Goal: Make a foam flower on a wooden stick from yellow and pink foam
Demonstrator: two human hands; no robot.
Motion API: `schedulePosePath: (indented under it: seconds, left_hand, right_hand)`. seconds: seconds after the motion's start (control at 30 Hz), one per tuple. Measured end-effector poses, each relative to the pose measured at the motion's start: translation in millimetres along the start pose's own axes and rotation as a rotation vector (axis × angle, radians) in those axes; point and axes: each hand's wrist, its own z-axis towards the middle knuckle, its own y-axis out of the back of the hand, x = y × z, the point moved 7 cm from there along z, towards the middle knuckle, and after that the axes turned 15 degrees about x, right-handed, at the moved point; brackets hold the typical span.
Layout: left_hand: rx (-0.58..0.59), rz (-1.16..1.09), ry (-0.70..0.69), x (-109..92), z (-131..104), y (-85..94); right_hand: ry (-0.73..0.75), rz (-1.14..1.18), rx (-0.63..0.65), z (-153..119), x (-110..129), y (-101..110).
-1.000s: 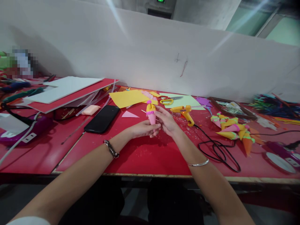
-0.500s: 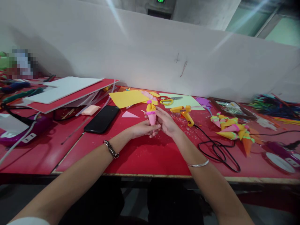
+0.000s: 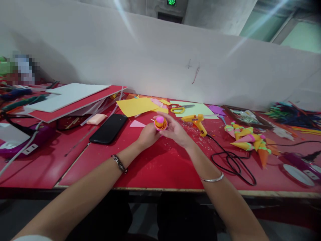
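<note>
Between my two hands, above the red table [image 3: 155,170], is a small paper ice cream cone [image 3: 161,124]. Its yellow swirled top and pink pom-pom face me, and the pink cone below is mostly hidden. My left hand [image 3: 147,135] wraps round the cone from the left. The fingers of my right hand [image 3: 176,130] close on its right side near the rim. Just right of my right hand lies a yellow hot glue gun [image 3: 197,123]. Scissors [image 3: 178,109] with red and yellow handles rest behind the hands. A pink paper piece [image 3: 137,123] lies left of them.
A black phone [image 3: 109,129] and a pale block [image 3: 96,118] lie to the left, by stacked boards [image 3: 75,95]. At right are several paper cones [image 3: 250,138], the glue gun's looped cord [image 3: 233,164], a tray [image 3: 247,116] and a power strip [image 3: 298,160].
The ice cream cone has tipped from upright so its top now points toward me. Both hands have turned with it, and my left hand has shifted slightly up.
</note>
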Motion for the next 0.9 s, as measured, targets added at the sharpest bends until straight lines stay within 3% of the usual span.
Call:
schedulePosePath:
  seconds: [0.13, 0.33, 0.43, 0.6, 0.73, 0.9]
  left_hand:
    - [-0.037, 0.016, -0.04, 0.6, -3.9, 5.6]
    - [-0.045, 0.04, 0.091, 5.2, -4.5, 3.8]
    - [-0.047, 0.045, 0.058, 2.7, -4.2, 5.9]
    - [0.054, 0.03, 0.037, 2.3, -1.9, 0.1]
    - [0.101, -0.016, 0.06, 7.7, -0.3, -7.7]
    - [0.106, -0.101, -0.039, 3.1, 1.6, -11.1]
  right_hand:
    - [0.017, -0.299, 0.04, -0.5, 12.4, -8.0]
    - [0.031, -0.517, 0.043, 1.1, 16.5, -10.4]
    - [0.05, -0.518, -0.007, 0.8, 19.5, -7.4]
    - [0.028, -0.443, -0.056, 0.3, 21.6, -3.6]
    - [0.001, -0.347, -0.099, 0.0, 14.8, 0.6]
    - [-0.041, -0.309, -0.127, -0.5, 2.7, 3.4]
